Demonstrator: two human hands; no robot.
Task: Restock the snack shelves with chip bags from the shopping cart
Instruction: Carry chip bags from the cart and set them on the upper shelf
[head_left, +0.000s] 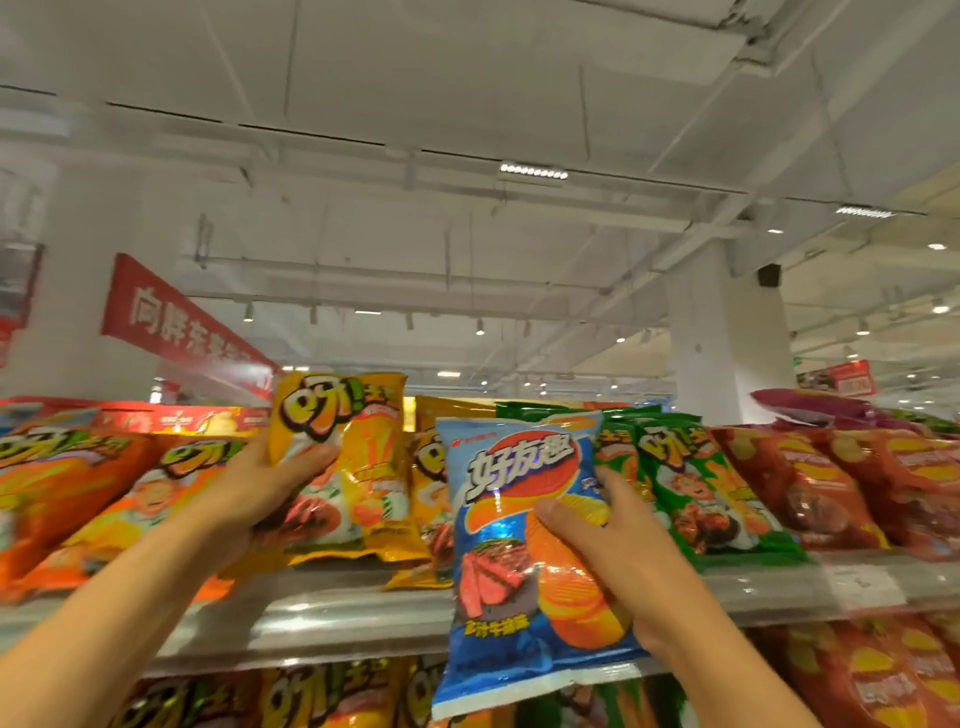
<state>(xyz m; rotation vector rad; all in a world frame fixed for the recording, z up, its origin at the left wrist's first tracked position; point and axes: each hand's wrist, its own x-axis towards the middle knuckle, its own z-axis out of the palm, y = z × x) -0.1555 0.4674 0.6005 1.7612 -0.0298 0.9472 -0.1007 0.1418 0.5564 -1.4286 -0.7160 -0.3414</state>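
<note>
Both hands are raised to the top shelf, whose clear front rail runs across the view from 9 o'clock to 3 o'clock. The left hand, at about 9 o'clock of centre, holds a yellow chip bag upright, its grip closed on the bag's left edge with the thumb laid across the front; the bag's bottom edge hangs just above the shelf, in front of another yellow bag already standing there. The right hand, at about 5 o'clock, holds a blue chip bag from its right side, thumb pressed on the front and fingers curled behind; this bag hangs lower, crossing the shelf rail and covering part of the lower shelf's stock. At 9 o'clock lie orange bags, at 3 o'clock green bags and then red bags. A red banner hangs at 10 o'clock under the white ceiling.
</note>
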